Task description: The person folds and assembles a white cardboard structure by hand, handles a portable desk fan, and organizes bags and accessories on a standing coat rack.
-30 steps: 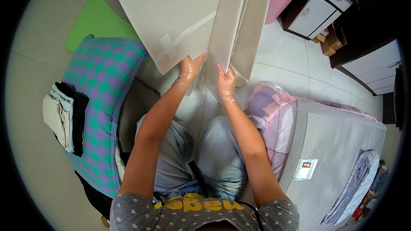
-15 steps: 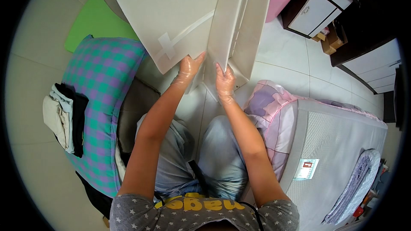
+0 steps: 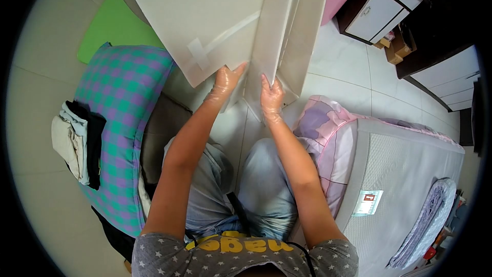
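Note:
A large white box (image 3: 205, 15) with strips of clear tape on it stands open in front of me, its flaps spread. Whether it is cardboard or plastic I cannot tell. My left hand (image 3: 225, 81), in a thin clear plastic glove, grips the lower edge of the broad panel, thumb lying on its face. Around the lower edge of the narrower flap (image 3: 266, 31), my gloved right hand (image 3: 271, 95) is closed. The fingers behind both panels are hidden.
To the left lie a green-and-purple checked pillow (image 3: 123, 92), folded clothes (image 3: 77, 138) and a green board (image 3: 115, 28). On the right are a pink patterned quilt (image 3: 328, 128) and a grey mattress (image 3: 405, 164). A pink bin (image 3: 334, 7) stands beside white-fronted cabinets (image 3: 376, 18).
The box's narrower flap and far side have shifted slightly to the right, and my right hand has moved a little with them. My left hand keeps nearly the same place.

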Demonstrator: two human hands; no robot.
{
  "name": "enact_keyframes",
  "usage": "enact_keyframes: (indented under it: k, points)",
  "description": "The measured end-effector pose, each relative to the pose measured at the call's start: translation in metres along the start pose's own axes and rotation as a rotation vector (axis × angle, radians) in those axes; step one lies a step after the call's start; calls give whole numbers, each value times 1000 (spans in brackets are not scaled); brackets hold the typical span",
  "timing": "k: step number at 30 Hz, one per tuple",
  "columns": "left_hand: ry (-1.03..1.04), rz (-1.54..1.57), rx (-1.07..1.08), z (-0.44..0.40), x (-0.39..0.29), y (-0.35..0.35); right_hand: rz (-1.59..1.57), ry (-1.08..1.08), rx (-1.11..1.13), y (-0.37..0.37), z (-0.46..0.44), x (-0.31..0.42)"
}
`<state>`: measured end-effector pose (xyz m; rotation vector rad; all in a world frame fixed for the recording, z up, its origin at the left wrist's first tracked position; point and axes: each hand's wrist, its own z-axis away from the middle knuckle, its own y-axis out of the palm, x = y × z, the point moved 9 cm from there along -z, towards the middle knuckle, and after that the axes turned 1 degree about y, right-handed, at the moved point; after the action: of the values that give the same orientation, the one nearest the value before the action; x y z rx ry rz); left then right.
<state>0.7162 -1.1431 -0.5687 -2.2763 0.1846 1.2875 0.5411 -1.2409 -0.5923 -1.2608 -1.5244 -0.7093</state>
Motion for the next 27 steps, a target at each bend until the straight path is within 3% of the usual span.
enact_keyframes:
  k: [7, 10, 16, 18, 22, 24, 27]
  points:
    - [17, -59, 38, -1, -17, -1, -61, -3, 28, -2, -3, 9]
    - [-142, 118, 71, -1, -7, 1, -34, 19, 83, -1, -6, 9]
    - [-39, -97, 181, 0, -19, -2, -61, 87, 149, -2, -13, 5]
    - [-263, -208, 281, 7, 6, -1, -6, 30, 171, 1, -10, -1]
    - [-254, -195, 291, 24, 61, 3, -19, 132, 284, 4, 15, -38]
    - [-413, -288, 371, 43, 82, 3, 107, 367, 452, 14, 37, -80]
    - [-430, -417, 435, 56, 104, 5, 149, 389, 489, 16, 55, -124]
